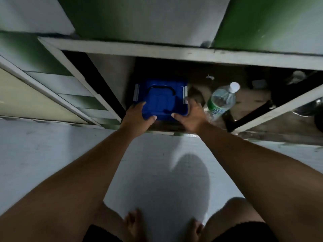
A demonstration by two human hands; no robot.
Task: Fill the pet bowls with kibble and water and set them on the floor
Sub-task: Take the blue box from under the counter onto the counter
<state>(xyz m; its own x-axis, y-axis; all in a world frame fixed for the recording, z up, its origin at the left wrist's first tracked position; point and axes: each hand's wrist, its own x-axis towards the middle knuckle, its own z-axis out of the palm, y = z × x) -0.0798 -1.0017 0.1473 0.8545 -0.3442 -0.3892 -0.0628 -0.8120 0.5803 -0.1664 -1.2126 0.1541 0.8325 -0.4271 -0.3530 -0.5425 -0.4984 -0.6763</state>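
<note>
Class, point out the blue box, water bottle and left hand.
blue box (160,103): head view, its lid.
water bottle (221,99): head view, its clear body.
left hand (138,117): head view, its back.

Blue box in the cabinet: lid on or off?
On. The blue box shows a closed lid, handle flat on top, grey clips at both sides. Whether the clips are latched: cannot tell.
</note>
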